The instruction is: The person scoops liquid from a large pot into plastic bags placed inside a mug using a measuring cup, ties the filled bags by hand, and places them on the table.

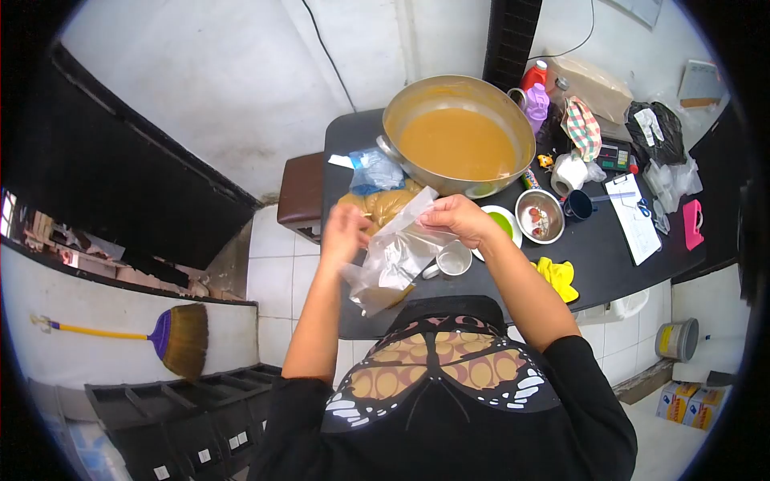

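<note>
Over a dark table (603, 268), a person's right hand (455, 218) has its fingers pinched on the upper edge of a clear plastic bag (395, 258) — apparently unfilled. The left hand (346, 231) is blurred at the bag's 10 o'clock side; whether its fingers grip, I cannot tell. From this bag, brown-filled bags (388, 205) lie at 12 o'clock, already filled. At 1 o'clock, a large metal basin (401, 108) holds plenty of brown liquid (457, 146) — unbagged. A cup (455, 259) sits at 3 o'clock.

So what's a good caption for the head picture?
Right hand pinching a plastic bag, left hand nearby, before a pot of brown liquid.
</note>
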`<action>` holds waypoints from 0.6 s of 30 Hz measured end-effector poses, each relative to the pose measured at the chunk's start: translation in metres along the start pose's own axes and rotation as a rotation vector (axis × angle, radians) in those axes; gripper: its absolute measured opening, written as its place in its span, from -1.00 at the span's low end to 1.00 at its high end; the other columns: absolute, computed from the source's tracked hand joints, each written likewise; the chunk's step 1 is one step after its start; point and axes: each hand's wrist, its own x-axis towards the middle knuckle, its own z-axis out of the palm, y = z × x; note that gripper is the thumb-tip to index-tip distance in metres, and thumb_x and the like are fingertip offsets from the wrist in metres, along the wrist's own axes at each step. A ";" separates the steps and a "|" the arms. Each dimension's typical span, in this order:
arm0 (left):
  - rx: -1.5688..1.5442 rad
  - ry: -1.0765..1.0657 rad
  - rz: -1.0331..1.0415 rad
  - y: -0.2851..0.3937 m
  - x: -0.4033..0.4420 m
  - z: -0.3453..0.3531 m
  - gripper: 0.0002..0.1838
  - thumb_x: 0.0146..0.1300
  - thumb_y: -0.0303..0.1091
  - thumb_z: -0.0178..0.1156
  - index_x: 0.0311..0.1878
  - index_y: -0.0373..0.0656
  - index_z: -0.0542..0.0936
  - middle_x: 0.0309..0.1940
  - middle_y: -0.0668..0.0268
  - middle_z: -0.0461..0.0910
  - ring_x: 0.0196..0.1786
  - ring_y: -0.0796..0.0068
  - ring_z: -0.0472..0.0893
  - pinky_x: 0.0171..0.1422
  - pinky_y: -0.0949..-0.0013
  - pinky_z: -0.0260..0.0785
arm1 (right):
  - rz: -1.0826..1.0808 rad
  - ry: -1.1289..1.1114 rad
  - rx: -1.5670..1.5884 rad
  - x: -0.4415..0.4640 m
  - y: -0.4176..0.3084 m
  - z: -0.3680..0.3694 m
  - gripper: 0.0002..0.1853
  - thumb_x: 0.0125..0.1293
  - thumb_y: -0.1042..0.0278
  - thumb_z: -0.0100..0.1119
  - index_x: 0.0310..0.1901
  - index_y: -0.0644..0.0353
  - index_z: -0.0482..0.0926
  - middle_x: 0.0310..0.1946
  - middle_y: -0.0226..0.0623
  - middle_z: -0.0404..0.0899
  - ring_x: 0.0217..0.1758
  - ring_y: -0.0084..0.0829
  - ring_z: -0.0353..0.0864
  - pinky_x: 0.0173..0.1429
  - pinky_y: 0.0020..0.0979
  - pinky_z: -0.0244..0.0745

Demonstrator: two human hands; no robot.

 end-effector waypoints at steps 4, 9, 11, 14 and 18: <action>-0.106 0.129 0.374 0.010 0.002 -0.014 -0.88 0.29 -0.32 0.10 -0.24 -0.15 0.43 -0.51 0.44 0.46 -0.59 0.76 0.38 -0.59 0.62 0.24 | -0.101 0.089 0.275 -0.006 0.012 0.008 -0.75 0.06 0.36 0.33 -0.26 0.29 0.57 -0.37 -0.29 0.60 -0.37 -0.53 0.57 -0.22 -0.54 0.49; 0.004 -0.233 0.246 0.048 -0.052 0.054 -0.84 0.18 -0.35 0.23 -0.31 -0.15 0.44 -0.49 0.46 0.47 -0.55 0.77 0.41 -0.61 0.64 0.25 | -0.078 0.023 0.280 -0.015 0.001 0.026 -0.72 0.09 0.28 0.33 -0.20 0.22 0.56 -0.39 -0.36 0.58 -0.36 -0.53 0.57 -0.22 -0.49 0.49; 0.152 -0.126 0.470 0.033 -0.038 0.063 -0.82 0.15 -0.36 0.26 -0.29 -0.16 0.44 -0.46 0.43 0.50 -0.52 0.76 0.43 -0.55 0.62 0.33 | -0.098 -0.093 0.321 -0.017 -0.001 0.029 -0.71 0.10 0.25 0.32 -0.17 0.18 0.55 -0.38 -0.39 0.58 -0.31 -0.53 0.57 -0.19 -0.48 0.49; -0.150 -0.289 0.213 0.017 -0.026 0.056 -0.83 0.14 -0.43 0.25 -0.26 -0.19 0.45 -0.48 0.40 0.52 -0.50 0.71 0.50 -0.46 0.60 0.42 | -0.047 -0.080 0.429 -0.019 0.005 0.017 -0.77 0.14 0.24 0.28 -0.21 0.12 0.55 -0.32 -0.38 0.58 -0.23 -0.52 0.55 -0.13 -0.44 0.48; -0.182 -0.183 0.124 0.012 -0.019 0.049 -0.91 0.16 -0.58 0.14 -0.28 -0.22 0.46 -0.46 0.33 0.56 -0.49 0.63 0.55 -0.44 0.58 0.43 | -0.198 -0.137 0.631 -0.022 0.009 0.014 -0.85 0.21 0.28 0.20 -0.28 0.12 0.50 -0.29 -0.38 0.57 -0.22 -0.51 0.54 -0.12 -0.39 0.48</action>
